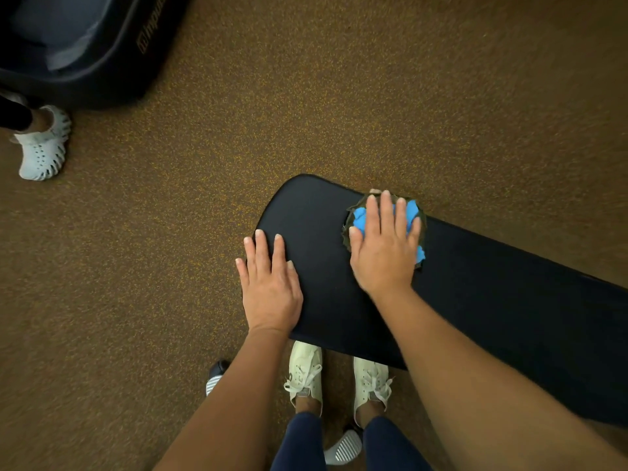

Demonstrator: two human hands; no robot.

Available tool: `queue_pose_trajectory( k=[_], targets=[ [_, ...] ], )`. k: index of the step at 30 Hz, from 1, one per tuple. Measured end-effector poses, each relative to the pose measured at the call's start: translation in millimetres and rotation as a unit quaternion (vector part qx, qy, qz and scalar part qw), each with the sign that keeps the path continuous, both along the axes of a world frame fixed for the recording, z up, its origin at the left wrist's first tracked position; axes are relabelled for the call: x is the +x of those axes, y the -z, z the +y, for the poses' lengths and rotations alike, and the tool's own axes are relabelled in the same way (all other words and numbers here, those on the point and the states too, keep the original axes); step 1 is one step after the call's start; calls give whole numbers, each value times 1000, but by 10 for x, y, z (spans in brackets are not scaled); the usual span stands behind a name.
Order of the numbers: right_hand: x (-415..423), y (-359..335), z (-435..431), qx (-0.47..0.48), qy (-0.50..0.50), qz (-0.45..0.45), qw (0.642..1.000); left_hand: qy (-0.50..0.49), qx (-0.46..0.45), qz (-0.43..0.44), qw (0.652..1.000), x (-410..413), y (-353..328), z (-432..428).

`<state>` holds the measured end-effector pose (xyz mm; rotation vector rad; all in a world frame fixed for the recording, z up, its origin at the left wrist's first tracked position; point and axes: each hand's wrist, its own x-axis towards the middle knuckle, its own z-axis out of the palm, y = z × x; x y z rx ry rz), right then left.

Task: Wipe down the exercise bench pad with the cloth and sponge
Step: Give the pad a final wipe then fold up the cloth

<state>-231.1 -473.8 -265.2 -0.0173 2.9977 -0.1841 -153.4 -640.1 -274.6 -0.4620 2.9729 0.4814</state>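
The black bench pad [492,300] runs from the centre of the view toward the lower right. My right hand [384,246] presses flat on a bunched blue cloth [412,212] near the pad's far edge. A dark frayed edge shows around the cloth; whether it is the sponge I cannot tell. My left hand [270,283] lies flat with fingers spread on the pad's rounded left end and holds nothing.
Speckled brown rubber floor [407,96] surrounds the bench. A dark machine base [112,49] stands at the top left, with another person's foot in a white perforated shoe [44,144] beside it. My own pale sneakers [306,372] stand against the pad's near edge.
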Motion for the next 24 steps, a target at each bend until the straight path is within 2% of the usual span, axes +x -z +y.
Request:
queue_pose_trajectory(
  k=[2, 5, 7, 8, 11, 12, 17, 20, 22, 24],
  targets=[
    [273, -18, -198, -1, 2, -17, 1000, -3, 2, 0, 1000, -5, 8, -1],
    [497, 2, -199, -10, -197, -21, 980, -1, -4, -3, 1000, -4, 16, -6],
    [403, 28, 12, -13, -260, -17, 965, 3, -1, 0, 1000, 2, 13, -11],
    [367, 29, 73, -6, -241, -11, 971, 4, 1, 2, 1000, 2, 13, -15],
    [446, -8, -43, -9, -88, -17, 996, 3, 3, -4, 1000, 1, 20, -9],
    [545, -21, -141, -18, -73, -18, 997, 3, 4, -5, 1000, 0, 18, -7],
    [1034, -75, -89, -17, -238, -28, 971, 5, 13, -8, 1000, 7, 13, -19],
    [990, -74, 99, -16, -332, 13, 943, 2, 17, -14, 1000, -9, -14, -13],
    [875, -91, 146, -26, -348, 47, 936, -2, 24, -23, 999, -28, -45, -9],
    [755, -141, 125, -52, -323, 59, 943, -7, 31, -33, 999, -46, -86, 1]
  ],
)
